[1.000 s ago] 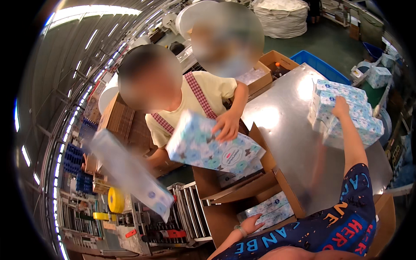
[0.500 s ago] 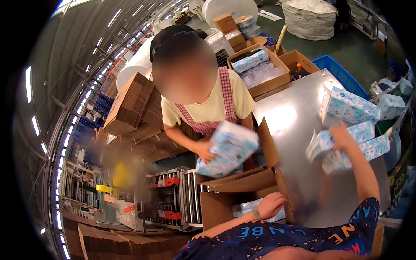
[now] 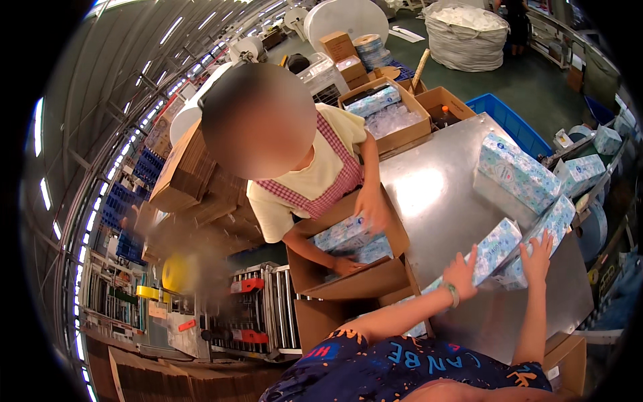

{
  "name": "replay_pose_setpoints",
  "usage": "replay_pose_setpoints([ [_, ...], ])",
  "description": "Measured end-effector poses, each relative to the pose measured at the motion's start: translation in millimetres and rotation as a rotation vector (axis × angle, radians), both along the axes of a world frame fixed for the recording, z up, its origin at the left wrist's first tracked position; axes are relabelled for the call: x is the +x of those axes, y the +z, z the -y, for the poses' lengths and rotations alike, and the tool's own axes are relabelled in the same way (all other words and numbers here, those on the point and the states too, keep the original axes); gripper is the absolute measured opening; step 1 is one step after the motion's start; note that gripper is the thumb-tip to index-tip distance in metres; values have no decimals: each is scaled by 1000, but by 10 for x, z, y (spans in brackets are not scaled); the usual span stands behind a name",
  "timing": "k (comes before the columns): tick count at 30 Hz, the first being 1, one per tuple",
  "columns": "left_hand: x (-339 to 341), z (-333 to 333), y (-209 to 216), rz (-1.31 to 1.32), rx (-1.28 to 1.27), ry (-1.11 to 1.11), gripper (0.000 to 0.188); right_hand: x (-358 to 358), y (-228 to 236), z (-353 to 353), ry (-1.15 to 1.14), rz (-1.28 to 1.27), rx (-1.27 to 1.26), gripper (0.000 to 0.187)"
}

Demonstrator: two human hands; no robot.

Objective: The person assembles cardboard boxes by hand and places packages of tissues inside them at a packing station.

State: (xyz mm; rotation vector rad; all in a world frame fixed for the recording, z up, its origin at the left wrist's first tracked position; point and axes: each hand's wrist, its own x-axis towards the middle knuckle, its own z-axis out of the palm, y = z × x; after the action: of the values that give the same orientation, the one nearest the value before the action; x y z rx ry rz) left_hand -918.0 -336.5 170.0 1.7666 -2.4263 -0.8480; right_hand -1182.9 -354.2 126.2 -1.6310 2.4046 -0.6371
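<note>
Two blue-and-white packs, seemingly tissue packs, lie side by side on the metal table between my hands. My left hand (image 3: 461, 273) presses against the near end of the left tissue pack (image 3: 497, 246). Spread along the right tissue pack (image 3: 554, 218) are the fingers of my right hand (image 3: 537, 260). A larger stack of such packs (image 3: 516, 175) stands just beyond. Under my left forearm is an open cardboard carton (image 3: 316, 327), its contents mostly hidden by my arm. Across from me, a co-worker's hands reach into another open carton (image 3: 398, 234) holding several packs (image 3: 340, 233).
The metal table (image 3: 429, 167) reaches from the cartons to the packs. A roller conveyor (image 3: 284, 308) runs at the left, beside stacked flat cardboard (image 3: 177, 167). Behind the table stand a blue bin (image 3: 512, 124) and a box of clear plastic (image 3: 395, 124). More packs (image 3: 581, 175) sit at the right.
My left hand has moved from the near carton rightward to the packs. Both hands now flank two packs. The co-worker has lowered a pack into the far carton, and the view has shifted slightly.
</note>
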Motion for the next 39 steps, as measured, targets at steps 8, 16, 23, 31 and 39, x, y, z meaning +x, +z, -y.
replay_pose_setpoints([
  [8,859,312,-305,-1092,729,350,90,589,37,-1102,250,-55,-32,28],
  [16,2300,-1026,764,-1197,236,100,98,837,269,-1437,206,-186,41,112],
  [23,3219,-2208,-47,-471,-303,184,86,1276,850,-1025,446,-317,-98,104],
  [31,3040,-2319,-1818,3,303,-285,82,3006,1789,-1334,966,118,-564,102],
  [39,2902,-2268,-1760,-199,442,-160,84,4020,0,-1216,1688,-329,-34,87],
])
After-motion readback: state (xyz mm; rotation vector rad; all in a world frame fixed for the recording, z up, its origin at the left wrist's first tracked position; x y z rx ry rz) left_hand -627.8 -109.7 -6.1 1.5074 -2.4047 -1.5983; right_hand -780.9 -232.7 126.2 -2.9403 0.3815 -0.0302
